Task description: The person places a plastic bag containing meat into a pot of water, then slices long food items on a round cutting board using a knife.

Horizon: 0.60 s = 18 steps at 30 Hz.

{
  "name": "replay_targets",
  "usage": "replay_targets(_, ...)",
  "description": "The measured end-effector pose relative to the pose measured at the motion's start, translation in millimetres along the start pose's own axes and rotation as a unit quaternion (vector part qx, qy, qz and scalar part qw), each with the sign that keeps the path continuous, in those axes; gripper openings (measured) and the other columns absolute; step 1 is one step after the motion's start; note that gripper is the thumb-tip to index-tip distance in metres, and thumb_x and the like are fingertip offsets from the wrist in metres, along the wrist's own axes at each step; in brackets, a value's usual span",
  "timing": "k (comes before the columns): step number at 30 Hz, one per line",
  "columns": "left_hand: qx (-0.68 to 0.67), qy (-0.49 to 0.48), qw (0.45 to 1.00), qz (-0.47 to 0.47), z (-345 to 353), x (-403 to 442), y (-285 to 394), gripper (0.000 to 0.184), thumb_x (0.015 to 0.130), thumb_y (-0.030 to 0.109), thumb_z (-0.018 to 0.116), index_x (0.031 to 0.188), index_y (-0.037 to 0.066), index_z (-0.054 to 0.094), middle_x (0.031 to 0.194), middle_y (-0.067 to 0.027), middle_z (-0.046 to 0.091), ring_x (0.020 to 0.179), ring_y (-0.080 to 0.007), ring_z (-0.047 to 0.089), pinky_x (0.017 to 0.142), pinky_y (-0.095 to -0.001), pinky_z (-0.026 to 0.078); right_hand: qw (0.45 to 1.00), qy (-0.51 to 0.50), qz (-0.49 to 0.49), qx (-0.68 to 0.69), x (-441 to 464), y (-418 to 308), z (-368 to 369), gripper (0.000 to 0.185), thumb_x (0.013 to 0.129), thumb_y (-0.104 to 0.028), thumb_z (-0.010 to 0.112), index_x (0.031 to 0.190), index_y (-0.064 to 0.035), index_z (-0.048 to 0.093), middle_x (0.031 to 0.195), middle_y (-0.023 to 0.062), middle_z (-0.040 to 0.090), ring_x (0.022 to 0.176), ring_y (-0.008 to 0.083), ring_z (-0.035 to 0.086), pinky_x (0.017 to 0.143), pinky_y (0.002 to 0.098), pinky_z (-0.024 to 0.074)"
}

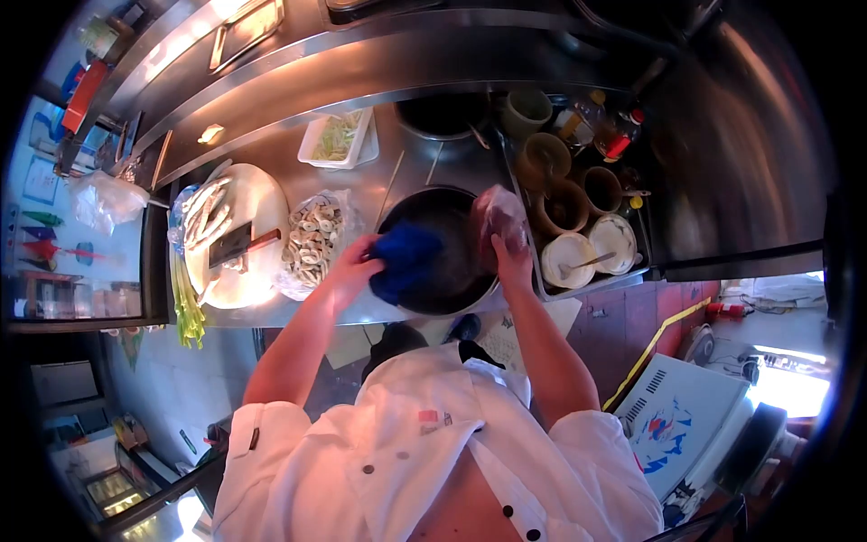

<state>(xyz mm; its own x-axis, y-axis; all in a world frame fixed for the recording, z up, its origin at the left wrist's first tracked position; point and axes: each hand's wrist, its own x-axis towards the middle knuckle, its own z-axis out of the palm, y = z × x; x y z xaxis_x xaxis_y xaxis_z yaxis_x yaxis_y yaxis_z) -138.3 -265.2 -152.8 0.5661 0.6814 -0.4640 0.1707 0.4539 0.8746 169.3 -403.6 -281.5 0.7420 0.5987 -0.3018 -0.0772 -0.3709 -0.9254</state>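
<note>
A dark wok-like pan (452, 285) sits in front of me at the counter's near edge. My left hand (359, 259) grips a blue, cloth-like thing (408, 256), smeared by motion, over the pan's left side. Above the pan's right rim, my right hand (511, 260) is closed on a thin plastic bag (499, 217) with something reddish in it. What lies in the pan is too dark to make out. Left of my left hand is a clear bag of sliced mushrooms (313, 237).
On the left, a round cutting board (257, 197) bears pale strips and a cleaver (237, 246); green stalks (187, 303) hang over the edge. A white tub (336, 140) holds shredded vegetables. At right, a metal tray (564, 287) carries seasoning pots, bottles (623, 135) and bowls.
</note>
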Motion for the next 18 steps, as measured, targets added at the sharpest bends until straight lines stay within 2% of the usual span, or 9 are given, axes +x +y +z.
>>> replay_targets(1,-0.037,0.008,0.999,0.017,-18.1,-13.1,-0.2,0.053,0.088,-0.005,0.063,0.140,0.004,0.056,0.128,-0.0074,0.066,0.119,-0.0214,0.064,0.107,-0.0357,0.050,1.000,-0.005,-0.004,0.001,-4.9,-5.1,-1.3,0.061,0.089,-0.037,0.083,0.135,-0.0011,0.064,0.132,0.0129,0.067,0.123,0.0304,0.062,0.106,0.0431,0.0466)
replay_targets(2,-0.074,0.017,0.997,0.033,-37.9,-27.7,-2.2,0.052,0.089,-0.005,0.063,0.140,0.004,0.056,0.128,-0.0077,0.066,0.120,-0.0214,0.064,0.108,-0.0361,0.049,0.979,0.017,-0.137,-0.148,-13.2,-13.5,-4.2,0.062,0.085,-0.037,0.085,0.134,-0.0032,0.066,0.132,0.0125,0.065,0.125,0.0332,0.057,0.108,0.0460,0.0437)
replay_targets(3,-0.077,0.050,0.995,0.048,-62.6,-38.2,-14.1,0.052,0.087,-0.007,0.063,0.138,0.003,0.057,0.127,-0.0087,0.066,0.120,-0.0213,0.064,0.109,-0.0372,0.049,0.918,0.040,-0.266,-0.291,-20.9,-27.7,-7.1,0.063,0.081,-0.037,0.086,0.132,-0.0054,0.067,0.131,0.0121,0.063,0.128,0.0360,0.053,0.111,0.0489,0.0409)
replay_targets(4,-0.086,0.108,0.990,0.041,-68.5,-59.2,-7.4,0.052,0.087,-0.007,0.063,0.138,0.002,0.057,0.126,-0.0093,0.067,0.120,-0.0209,0.064,0.109,-0.0373,0.049,0.908,-0.021,-0.280,-0.310,-35.2,-62.1,-8.8,0.051,0.081,-0.033,0.084,0.125,-0.0103,0.072,0.129,0.0126,0.058,0.128,0.0385,0.047,0.111,0.0511,0.0374)
replay_targets(5,-0.109,0.116,0.986,0.051,-89.4,-74.6,-16.2,0.055,0.086,-0.005,0.062,0.140,0.001,0.055,0.126,-0.0111,0.067,0.116,-0.0227,0.066,0.105,-0.0364,0.051,0.907,-0.027,-0.285,-0.309,-36.4,-65.5,-1.9,0.051,0.081,-0.033,0.084,0.125,-0.0103,0.072,0.129,0.0126,0.058,0.128,0.0385,0.047,0.111,0.0511,0.0374)
replay_targets(7,-0.133,0.178,0.973,0.069,-111.6,-103.5,-26.4,0.050,0.087,-0.003,0.059,0.136,-0.001,0.055,0.125,-0.0129,0.067,0.116,-0.0247,0.066,0.106,-0.0383,0.051,0.862,-0.073,-0.294,-0.406,-38.4,-71.7,11.8,0.042,0.080,-0.033,0.085,0.116,-0.0124,0.076,0.127,0.0123,0.059,0.126,0.0356,0.049,0.110,0.0513,0.0374)
replay_targets(13,-0.208,0.270,0.939,0.051,-154.9,-179.5,-72.8,0.042,0.088,-0.001,0.058,0.130,-0.001,0.056,0.121,-0.0137,0.067,0.111,-0.0269,0.068,0.103,-0.0415,0.054,0.778,-0.104,-0.302,-0.541,-36.2,-59.8,52.3,0.042,0.082,-0.036,0.083,0.115,-0.0120,0.074,0.125,0.0122,0.058,0.127,0.0360,0.048,0.110,0.0548,0.0360)
replay_targets(17,-0.234,0.290,0.927,0.045,-181.5,-213.9,-106.8,0.044,0.088,0.002,0.054,0.132,-0.001,0.056,0.123,-0.0171,0.068,0.113,-0.0316,0.070,0.102,-0.0461,0.057,0.814,-0.097,-0.296,-0.490,-55.6,-76.9,36.9,0.047,0.082,-0.038,0.083,0.116,-0.0076,0.072,0.129,0.0161,0.058,0.130,0.0368,0.047,0.110,0.0533,0.0374)
replay_targets(18,-0.238,0.287,0.927,0.045,-186.9,-218.6,-108.4,0.044,0.088,0.002,0.054,0.132,-0.001,0.056,0.123,-0.0171,0.068,0.113,-0.0316,0.070,0.102,-0.0461,0.057,0.842,-0.042,-0.294,-0.450,-53.3,-63.6,25.8,0.050,0.081,-0.038,0.084,0.119,-0.0067,0.070,0.129,0.0170,0.059,0.128,0.0382,0.049,0.109,0.0530,0.0383)
